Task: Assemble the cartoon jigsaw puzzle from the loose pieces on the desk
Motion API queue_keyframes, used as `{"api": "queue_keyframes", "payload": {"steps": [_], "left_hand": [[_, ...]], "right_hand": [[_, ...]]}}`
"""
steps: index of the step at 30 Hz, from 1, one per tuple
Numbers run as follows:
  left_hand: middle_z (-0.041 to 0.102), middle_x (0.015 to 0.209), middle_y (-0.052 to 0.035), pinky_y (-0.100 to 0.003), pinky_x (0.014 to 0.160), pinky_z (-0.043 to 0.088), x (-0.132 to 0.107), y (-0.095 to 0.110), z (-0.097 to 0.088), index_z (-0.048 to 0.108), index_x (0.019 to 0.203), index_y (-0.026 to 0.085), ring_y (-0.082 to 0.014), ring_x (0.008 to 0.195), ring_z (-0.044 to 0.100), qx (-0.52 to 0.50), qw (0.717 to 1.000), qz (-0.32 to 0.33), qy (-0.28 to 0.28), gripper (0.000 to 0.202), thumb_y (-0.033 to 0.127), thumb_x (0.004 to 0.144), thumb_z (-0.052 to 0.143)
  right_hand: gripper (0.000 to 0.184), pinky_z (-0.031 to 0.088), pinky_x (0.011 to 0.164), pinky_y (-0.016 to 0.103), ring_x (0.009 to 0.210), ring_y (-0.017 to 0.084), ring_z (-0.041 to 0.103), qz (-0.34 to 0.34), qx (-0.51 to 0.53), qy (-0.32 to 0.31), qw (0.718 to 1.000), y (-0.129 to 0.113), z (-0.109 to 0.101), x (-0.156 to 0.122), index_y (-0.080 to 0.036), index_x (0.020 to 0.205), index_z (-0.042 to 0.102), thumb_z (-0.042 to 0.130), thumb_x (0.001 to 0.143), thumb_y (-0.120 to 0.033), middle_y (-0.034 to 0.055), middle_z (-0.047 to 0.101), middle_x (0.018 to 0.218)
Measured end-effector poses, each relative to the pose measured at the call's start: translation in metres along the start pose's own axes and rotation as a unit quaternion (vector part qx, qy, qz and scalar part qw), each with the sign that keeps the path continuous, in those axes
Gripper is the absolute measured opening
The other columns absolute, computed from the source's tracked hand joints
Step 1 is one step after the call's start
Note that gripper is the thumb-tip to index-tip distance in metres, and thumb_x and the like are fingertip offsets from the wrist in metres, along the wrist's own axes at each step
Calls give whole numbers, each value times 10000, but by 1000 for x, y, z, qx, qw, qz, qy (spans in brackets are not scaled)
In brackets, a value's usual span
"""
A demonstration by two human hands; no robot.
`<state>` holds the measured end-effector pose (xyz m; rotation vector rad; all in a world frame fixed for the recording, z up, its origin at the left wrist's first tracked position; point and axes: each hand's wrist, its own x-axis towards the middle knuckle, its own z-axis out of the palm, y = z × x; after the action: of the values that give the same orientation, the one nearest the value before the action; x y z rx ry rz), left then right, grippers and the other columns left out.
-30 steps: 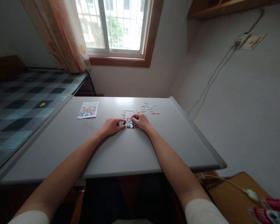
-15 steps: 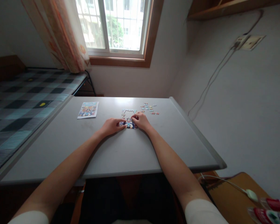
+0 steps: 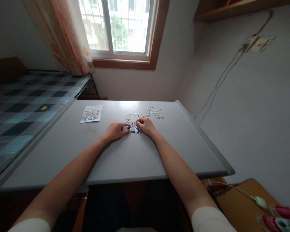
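A partly joined jigsaw puzzle (image 3: 134, 130) lies flat on the grey table, its frame of edge pieces around a gap and its blue lower rows filled in. On the puzzle's left side rests my left hand (image 3: 116, 130), thumb and forefinger stretched out and apart. My right hand (image 3: 146, 124) is over the right side, thumb and forefinger pinched at the inner edge of the gap. A small puzzle piece seems to be between those fingertips, mostly hidden by them. Loose puzzle pieces (image 3: 152, 112) are scattered just beyond my right hand.
A printed picture sheet (image 3: 91, 114) lies at the table's back left. The grey table (image 3: 140, 158) has a raised right edge near the wall. A bed (image 3: 38, 93) stands at left, and bottles (image 3: 277, 222) lie at lower right by a white cable.
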<state>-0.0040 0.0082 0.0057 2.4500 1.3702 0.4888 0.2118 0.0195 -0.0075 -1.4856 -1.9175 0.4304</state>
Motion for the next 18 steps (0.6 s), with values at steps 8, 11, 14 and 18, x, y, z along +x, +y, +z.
{"api": "queue_keyframes", "payload": {"steps": [8, 11, 14, 18], "left_hand": [[595, 617, 6, -230, 549, 277, 0, -1, 0, 709, 1126, 260, -120, 547, 472, -2, 1000, -2, -3, 497, 586, 801, 520], [601, 623, 3, -230, 550, 276, 0, -1, 0, 707, 1132, 252, -120, 550, 469, 1, 1000, -3, -5, 504, 583, 802, 520], [604, 626, 1, -230, 554, 281, 0, 0, 0, 708, 1131, 249, -120, 552, 469, -1, 1000, 0, -3, 505, 583, 803, 518], [597, 614, 5, -228, 557, 283, 0, 1, -1, 711, 1125, 251, -122, 559, 479, -2, 1000, -2, -4, 496, 576, 806, 515]], "right_hand": [[145, 426, 805, 261, 767, 130, 546, 2, 3, -3, 1000, -1, 0, 0, -188, 841, 742, 601, 812, -206, 28, 570, 831], [144, 425, 804, 257, 765, 127, 546, 2, 3, -3, 1000, -1, -1, 0, -188, 843, 742, 601, 812, -200, 26, 573, 828], [137, 425, 805, 256, 768, 127, 545, 1, 0, 0, 1000, -2, 0, 0, -188, 837, 741, 606, 810, -197, 25, 570, 827], [142, 425, 801, 260, 761, 128, 541, 1, -3, -1, 1000, -1, 0, 0, -183, 843, 741, 604, 816, -207, 25, 566, 822]]}}
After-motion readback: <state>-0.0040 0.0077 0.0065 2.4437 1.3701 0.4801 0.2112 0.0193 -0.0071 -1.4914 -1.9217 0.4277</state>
